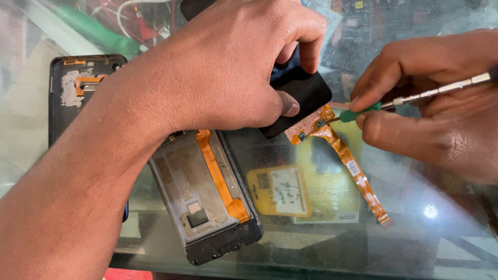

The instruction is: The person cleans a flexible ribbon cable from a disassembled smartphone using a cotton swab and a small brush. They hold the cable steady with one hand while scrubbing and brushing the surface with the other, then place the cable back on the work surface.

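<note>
Left hand [228, 67]: arched knuckles-up, thumb and fingers pinching the black screen panel [301, 101].
Right hand [441, 103]: curled around a screwdriver [415, 96], tip touching the orange flex cable [342, 150].
Flex cable: hanging off the panel's lower corner, trailing away over the tabletop.
Phone frame [207, 202]: below the panel, under the left wrist.
Tabletop [321, 249]: glass, yellow packets beneath, just beside the frame.

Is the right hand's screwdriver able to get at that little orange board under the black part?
Probably yes. The right hand already has the screwdriver tip at the orange board, which sticks out clear of the black part that the left hand pinches.
</note>
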The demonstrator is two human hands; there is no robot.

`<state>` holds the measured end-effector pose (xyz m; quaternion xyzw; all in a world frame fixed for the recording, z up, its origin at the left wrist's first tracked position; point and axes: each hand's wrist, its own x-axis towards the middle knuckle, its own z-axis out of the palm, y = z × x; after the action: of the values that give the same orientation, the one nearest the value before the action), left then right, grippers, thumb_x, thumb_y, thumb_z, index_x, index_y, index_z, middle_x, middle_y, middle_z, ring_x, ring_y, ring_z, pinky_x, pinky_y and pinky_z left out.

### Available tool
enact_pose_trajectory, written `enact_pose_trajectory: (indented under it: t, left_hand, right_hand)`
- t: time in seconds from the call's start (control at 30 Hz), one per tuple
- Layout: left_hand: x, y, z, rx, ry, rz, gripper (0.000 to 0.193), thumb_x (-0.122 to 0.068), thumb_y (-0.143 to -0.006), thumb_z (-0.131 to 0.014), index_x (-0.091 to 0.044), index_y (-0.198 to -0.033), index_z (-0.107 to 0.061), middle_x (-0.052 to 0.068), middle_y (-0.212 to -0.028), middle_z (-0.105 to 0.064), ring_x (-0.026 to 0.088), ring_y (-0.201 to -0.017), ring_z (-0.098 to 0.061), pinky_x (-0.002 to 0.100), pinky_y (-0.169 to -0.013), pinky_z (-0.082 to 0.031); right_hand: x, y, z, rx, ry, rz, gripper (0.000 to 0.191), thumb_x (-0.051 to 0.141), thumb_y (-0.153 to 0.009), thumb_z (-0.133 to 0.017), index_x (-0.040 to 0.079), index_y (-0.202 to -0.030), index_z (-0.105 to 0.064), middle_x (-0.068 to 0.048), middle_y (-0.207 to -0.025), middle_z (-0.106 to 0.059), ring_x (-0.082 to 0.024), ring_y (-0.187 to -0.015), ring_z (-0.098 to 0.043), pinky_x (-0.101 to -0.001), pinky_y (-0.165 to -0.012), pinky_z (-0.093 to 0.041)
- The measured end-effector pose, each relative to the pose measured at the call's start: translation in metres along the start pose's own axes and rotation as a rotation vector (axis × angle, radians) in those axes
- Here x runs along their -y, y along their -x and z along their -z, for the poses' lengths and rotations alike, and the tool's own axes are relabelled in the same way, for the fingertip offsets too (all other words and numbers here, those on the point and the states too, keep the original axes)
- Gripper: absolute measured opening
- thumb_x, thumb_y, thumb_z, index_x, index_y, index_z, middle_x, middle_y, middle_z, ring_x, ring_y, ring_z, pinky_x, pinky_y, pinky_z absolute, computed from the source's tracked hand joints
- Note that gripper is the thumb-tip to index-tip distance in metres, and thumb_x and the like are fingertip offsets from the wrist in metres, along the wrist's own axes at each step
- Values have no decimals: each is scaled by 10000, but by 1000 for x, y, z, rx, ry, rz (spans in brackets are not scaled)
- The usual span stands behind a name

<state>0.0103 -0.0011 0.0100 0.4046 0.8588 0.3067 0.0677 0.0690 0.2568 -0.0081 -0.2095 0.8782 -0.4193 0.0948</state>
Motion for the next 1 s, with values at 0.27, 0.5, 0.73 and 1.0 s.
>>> enact_pose_trajectory:
  t: [0.27, 0.5, 0.73, 1.0]
  left_hand:
    - [1, 0, 0, 28, 5, 39, 364, -178, -665, -892, -82, -945, -679, 58, -876, -654, 218, -799, -691, 381, -636, -519]
    - [1, -1, 0, 16, 9, 21, 365, -157, -648, -878, -72, -945, -684, 77, -882, -653, 224, -810, -692, 378, -642, -527]
    - [-1, 0, 1, 36, 8, 56, 354, -184, -666, -874, -82, -945, -683, 65, -874, -661, 224, -801, -695, 383, -636, -518]
    - [-3, 0, 2, 36, 2, 68, 361, -185, -664, -875, -86, -954, -684, 63, -876, -657, 226, -790, -696, 389, -633, -519]
  right_hand:
    - [-4, 1, 5, 93, -102, 3, 108, -77, -809, -752, 12, -870, -743, -113, -1039, -711, -146, -940, -777, -281, -876, -631]
    - [-9, 1, 4, 86, -156, -39, 119, -122, -827, -704, -16, -856, -748, -133, -1020, -707, -148, -893, -754, -279, -788, -623]
    - [-4, -1, 4, 8, -35, -308, 143, -43, -833, -744, 7, -965, -719, -139, -837, -725, -160, -657, -765, -291, -614, -611]
    - [-2, 1, 1, -16, 25, -361, 102, 6, -816, -791, 21, -888, -720, -101, -879, -752, -146, -608, -721, -290, -529, -581]
